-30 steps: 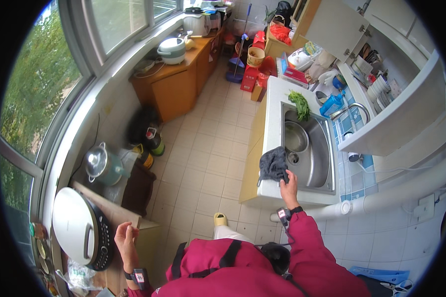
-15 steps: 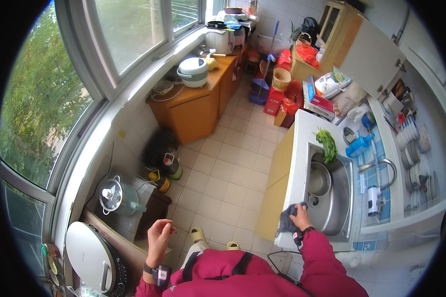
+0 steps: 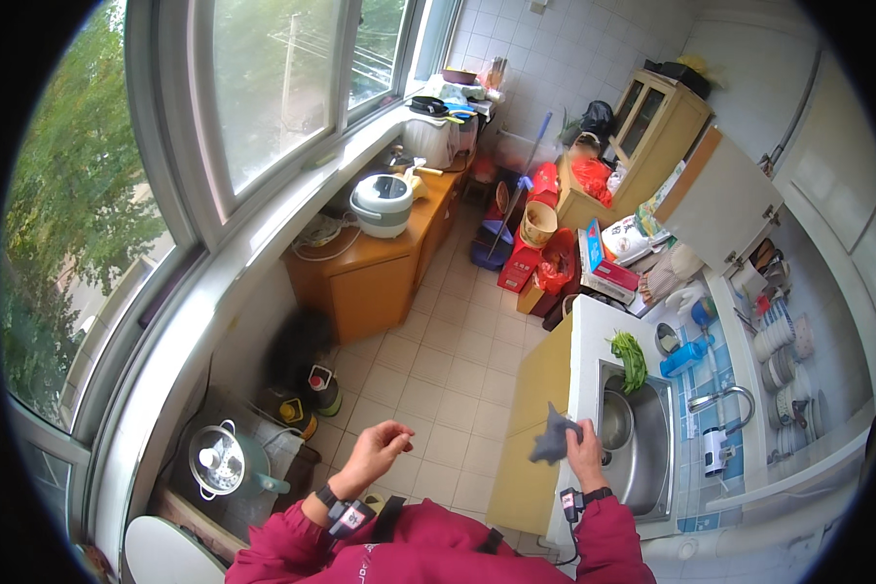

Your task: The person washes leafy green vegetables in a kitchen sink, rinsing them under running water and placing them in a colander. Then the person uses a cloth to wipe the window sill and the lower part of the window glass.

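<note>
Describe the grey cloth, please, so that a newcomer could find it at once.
On the picture's right side, find the white counter with the steel sink. By the counter's left edge, the right hand holds the grey cloth. It is limp and crumpled, unlike the shiny metal pan in the sink.

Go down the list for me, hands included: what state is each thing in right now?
Right hand: closed on the gray cloth
Gray cloth: held, crumpled
Left hand: fingers curled, nothing visible in it
Lidded pot: lid on
Rice cooker: lid shut
Cabinet door: open
Faucet: cannot tell if running
</note>
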### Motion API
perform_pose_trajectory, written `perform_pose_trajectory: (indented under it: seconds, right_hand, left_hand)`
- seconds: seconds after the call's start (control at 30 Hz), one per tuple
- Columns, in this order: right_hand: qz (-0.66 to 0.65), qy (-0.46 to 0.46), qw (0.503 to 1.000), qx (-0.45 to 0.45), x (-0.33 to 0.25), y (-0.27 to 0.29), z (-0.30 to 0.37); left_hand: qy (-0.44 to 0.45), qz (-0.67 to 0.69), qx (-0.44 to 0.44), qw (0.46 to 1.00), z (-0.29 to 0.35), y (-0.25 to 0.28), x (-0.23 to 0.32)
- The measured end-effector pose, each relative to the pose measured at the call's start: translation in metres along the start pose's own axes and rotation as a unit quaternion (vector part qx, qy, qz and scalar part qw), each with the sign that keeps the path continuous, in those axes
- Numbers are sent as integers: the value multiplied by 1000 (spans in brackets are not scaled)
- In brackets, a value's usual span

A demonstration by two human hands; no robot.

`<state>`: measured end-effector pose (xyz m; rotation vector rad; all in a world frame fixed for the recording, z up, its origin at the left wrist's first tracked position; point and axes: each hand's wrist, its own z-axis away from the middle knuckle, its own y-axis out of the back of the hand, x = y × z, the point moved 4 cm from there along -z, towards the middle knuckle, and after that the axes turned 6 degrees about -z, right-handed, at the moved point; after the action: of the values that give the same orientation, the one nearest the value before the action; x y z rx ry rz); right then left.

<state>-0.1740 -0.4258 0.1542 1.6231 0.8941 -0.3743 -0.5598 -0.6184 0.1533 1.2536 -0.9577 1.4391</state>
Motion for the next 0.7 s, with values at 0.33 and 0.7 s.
perform_pose_trajectory:
  seconds: [0.33, 0.7]
  right_hand:
    - [-106, 489, 860, -99, -266, -73, -25]
    - [-372, 146, 849, -345, -233, -91, -39]
  left_hand:
    - [-194, -51, 94, 975, -82, -43, 30]
    - [6, -572, 120, 812, -102, 10, 136]
